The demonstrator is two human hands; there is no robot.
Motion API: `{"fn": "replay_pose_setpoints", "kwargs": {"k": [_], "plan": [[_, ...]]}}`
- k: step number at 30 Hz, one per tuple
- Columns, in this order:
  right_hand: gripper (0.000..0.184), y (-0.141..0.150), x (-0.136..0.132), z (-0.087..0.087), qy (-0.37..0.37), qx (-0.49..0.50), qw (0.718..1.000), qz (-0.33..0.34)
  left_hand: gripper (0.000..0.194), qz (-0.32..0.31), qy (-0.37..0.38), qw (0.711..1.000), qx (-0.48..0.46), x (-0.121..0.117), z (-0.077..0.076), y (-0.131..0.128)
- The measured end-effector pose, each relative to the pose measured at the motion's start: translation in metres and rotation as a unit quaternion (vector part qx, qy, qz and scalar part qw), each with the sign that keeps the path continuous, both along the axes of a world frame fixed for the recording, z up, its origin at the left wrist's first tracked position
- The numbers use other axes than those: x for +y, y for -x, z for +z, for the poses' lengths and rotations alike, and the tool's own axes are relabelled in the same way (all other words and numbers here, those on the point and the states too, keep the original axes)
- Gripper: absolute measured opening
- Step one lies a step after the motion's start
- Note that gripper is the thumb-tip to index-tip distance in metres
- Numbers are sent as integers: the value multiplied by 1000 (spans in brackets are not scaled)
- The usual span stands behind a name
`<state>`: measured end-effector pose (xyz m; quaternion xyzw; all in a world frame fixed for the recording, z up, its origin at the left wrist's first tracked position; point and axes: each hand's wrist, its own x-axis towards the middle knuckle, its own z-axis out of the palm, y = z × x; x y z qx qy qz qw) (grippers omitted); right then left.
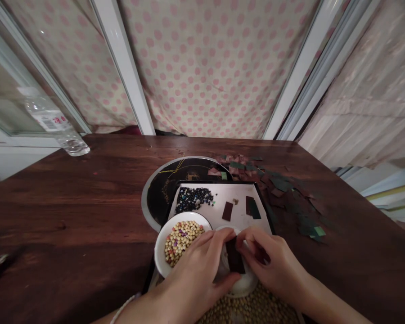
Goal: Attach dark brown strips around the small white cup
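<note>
My left hand (197, 270) and my right hand (266, 258) meet over a small white round dish (246, 284). Between their fingers is a dark brown rectangular piece (235, 256), which both hands seem to grip at its top edge. Its lower part lies against the dish. Just left of my left hand sits a white bowl (160, 245) of pale, multicoloured beads (184, 240). A white-lined tray (243, 198) behind my hands holds a heap of dark beads (193, 200) and dark rectangular pieces (227, 210).
A round black plate (162, 193) lies under the tray's far left corner. Dark green and pinkish scraps (280, 186) are scattered on the dark wooden table (70, 211) to the right. A plastic water bottle (54, 121) stands at the far left. Round tan beads (249, 310) fill the bottom edge.
</note>
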<state>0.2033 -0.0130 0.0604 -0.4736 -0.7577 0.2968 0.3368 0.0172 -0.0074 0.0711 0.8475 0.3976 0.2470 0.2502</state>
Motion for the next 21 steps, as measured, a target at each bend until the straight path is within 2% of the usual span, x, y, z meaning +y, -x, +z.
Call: {"fn": "replay_pose_setpoints", "kwargs": {"k": [11, 21], "plan": [[24, -2, -11, 11, 56, -5, 998, 37, 60, -5, 9, 1000, 0, -1, -3, 1], [19, -5, -4, -3, -6, -19, 1000, 23, 60, -1, 1, 1000, 7, -1, -1, 1]]}}
